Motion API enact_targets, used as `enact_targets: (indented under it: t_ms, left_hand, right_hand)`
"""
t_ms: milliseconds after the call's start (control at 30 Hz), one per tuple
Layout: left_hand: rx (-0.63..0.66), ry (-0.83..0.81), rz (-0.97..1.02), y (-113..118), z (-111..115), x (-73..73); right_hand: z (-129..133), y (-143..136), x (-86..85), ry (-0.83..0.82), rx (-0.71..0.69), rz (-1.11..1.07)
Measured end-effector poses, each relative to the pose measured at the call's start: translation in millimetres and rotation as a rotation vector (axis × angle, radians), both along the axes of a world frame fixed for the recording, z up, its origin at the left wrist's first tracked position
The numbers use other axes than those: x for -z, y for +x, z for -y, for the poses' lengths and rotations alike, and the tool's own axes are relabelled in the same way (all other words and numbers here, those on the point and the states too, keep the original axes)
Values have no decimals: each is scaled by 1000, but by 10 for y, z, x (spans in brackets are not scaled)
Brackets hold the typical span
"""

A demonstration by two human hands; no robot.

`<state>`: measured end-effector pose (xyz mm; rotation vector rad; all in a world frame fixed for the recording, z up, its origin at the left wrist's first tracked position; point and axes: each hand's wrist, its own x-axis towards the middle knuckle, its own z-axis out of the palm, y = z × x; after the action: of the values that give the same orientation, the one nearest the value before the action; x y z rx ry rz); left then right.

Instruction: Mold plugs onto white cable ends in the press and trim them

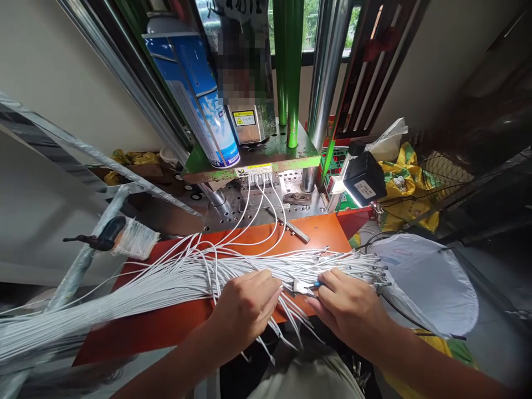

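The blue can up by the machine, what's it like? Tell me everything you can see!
The can is tall and round, shiny like metal, blue on top with white and paler blue lower down. Thin dark lines cross it, and its top end looks greyish. It leans, top toward the left, bottom at the green plate, beside a metal box. I can't tell what holds it up. Neither the left hand nor the right hand touches it.
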<state>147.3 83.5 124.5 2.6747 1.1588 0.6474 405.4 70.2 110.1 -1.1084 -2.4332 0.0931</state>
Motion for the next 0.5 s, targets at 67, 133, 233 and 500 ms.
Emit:
enact_targets:
  t_ms: [67,133,233,500]
  left_hand:
    - [-9,-19,59,5,8,27]
    - [-20,-31,147,14,25,64]
    - [-26,-34,268,22,68,140]
    - [15,138,356,-23,141,182]
  right_hand:
    - [9,11,48,-123,0,-89]
    - [24,8,92,-375,1,-222]
    - [59,-41,152,-872,-13,-490]
    - [181,-211,209,-1416,88,-908]
